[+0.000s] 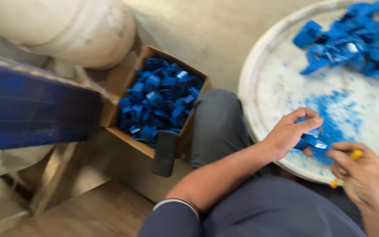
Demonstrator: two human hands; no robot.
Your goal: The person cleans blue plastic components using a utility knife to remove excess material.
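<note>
My left hand (291, 131) pinches a small blue plastic piece (313, 139) at the near rim of a round white drum lid (264, 92). My right hand (361, 173) is closed around a small yellow-handled tool (355, 154), right beside that piece. A pile of blue plastic pieces (356, 39) lies on the far side of the lid, and blue shavings (330, 107) are scattered in the middle. The frame is blurred by motion.
A cardboard box (123, 77) filled with blue plastic pieces (161, 98) stands on the floor to my left, with a dark phone-like object (164, 153) leaning at its corner. A blue crate (27, 107) and a large pale pipe (75, 30) lie further left. My knee (218, 118) is between box and lid.
</note>
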